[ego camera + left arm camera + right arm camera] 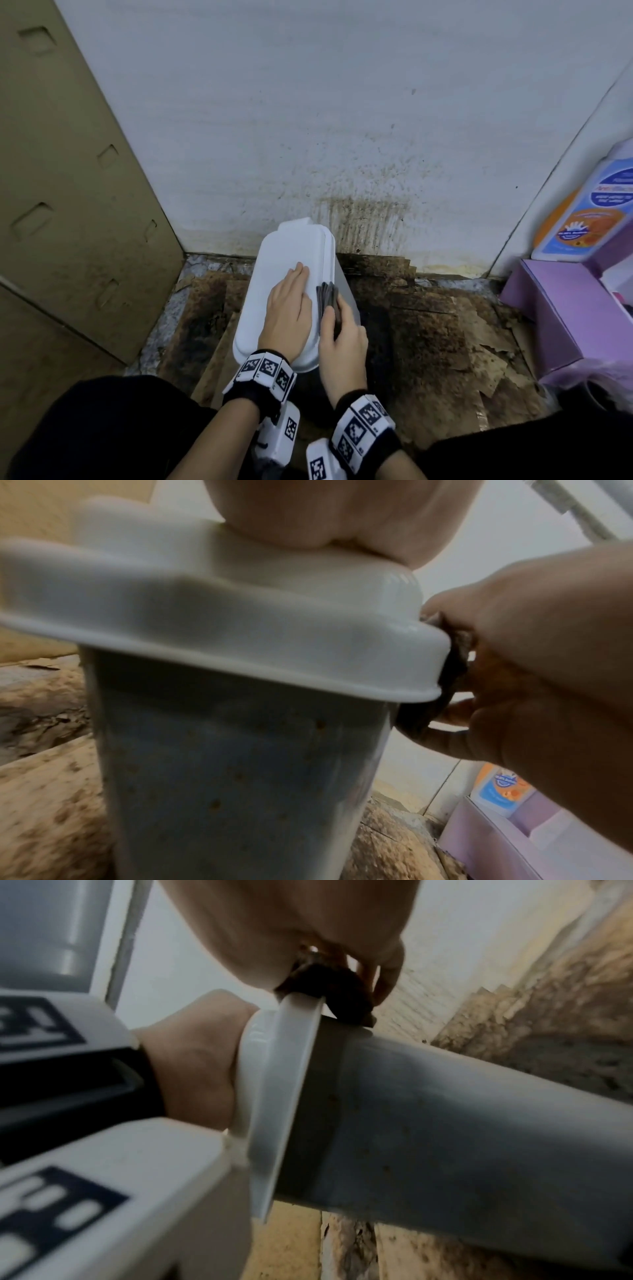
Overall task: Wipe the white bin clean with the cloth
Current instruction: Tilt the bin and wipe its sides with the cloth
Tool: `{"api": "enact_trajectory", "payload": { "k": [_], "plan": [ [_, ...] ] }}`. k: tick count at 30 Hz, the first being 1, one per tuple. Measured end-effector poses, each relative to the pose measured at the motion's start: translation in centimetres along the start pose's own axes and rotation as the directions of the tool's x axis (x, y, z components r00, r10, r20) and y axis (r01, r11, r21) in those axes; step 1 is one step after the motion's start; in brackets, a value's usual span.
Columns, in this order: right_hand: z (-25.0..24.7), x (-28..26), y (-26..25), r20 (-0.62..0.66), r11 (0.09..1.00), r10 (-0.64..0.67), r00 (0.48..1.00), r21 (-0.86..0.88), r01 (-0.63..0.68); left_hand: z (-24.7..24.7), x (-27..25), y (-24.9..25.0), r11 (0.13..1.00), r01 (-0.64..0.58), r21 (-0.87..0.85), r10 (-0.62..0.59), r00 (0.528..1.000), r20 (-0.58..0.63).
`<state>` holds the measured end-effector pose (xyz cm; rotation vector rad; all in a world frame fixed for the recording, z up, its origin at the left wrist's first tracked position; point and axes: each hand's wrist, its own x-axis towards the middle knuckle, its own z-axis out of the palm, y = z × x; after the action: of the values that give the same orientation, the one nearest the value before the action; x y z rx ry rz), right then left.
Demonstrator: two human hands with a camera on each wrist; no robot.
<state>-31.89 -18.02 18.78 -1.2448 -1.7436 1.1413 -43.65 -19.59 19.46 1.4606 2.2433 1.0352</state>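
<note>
**Q:** Surroundings, biggest first?
**A:** A white wall [308, 102] is ahead of me, with a brown spatter [359, 219] low down on it. The floor [428, 342] is covered in stained, flaking cardboard sheets. A tan cabinet [68, 205] stands at my left. A purple box [555, 318] sits at my right, with a cleaner bottle [589, 212] behind it.

**Q:** Where is the bin?
**A:** The white bin [232, 777] stands upright on the cardboard, close to the wall and just left of the spatter. Its lid [287, 246] is on. In the left wrist view, small brown specks dot the side of the bin below the rim.

**Q:** Left hand?
**A:** My left hand [289, 308] lies flat on top of the lid, palm down, with the fingers straight and together. It grips nothing.

**Q:** Right hand?
**A:** My right hand [342, 346] is at the bin's right side, with the fingers curled round the cloth [328, 298].

**Q:** And the cloth?
**A:** It is dark and folded into several layers. It is pressed against the right edge of the lid. In the right wrist view it wraps over the rim and touches the bin's wall just beneath. I cannot tell how much of the wall below it covers.
</note>
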Motion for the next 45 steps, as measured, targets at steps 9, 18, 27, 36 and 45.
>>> {"api": "enact_trajectory", "payload": {
  "k": [9,18,27,36,45],
  "plan": [
    [-4.2,1.9,1.8,0.056,0.986,0.099,0.993,0.127,-0.106,1.0,0.0,4.0,0.981,0.052,-0.188,-0.03,0.993,0.116],
    [-7.4,2.7,3.6,0.068,0.961,0.205,0.976,0.176,-0.214,-0.9,0.0,4.2,0.849,0.139,-0.511,-0.206,0.976,-0.077],
    [-9.1,3.1,5.8,0.059,0.945,0.218,0.974,0.238,-0.226,0.9,-2.5,2.2,0.799,0.587,-0.129,-0.57,0.809,0.145],
    [-8.6,2.8,6.2,-0.028,0.906,0.215,0.976,0.378,-0.189,0.6,-2.3,1.8,0.812,0.546,-0.206,-0.52,0.837,0.171],
    [-4.5,-2.4,4.3,-0.29,0.881,0.347,0.892,0.425,-0.205,-2.9,-0.2,0.6,0.88,0.44,-0.179,-0.377,0.877,0.299]
  ]
}}
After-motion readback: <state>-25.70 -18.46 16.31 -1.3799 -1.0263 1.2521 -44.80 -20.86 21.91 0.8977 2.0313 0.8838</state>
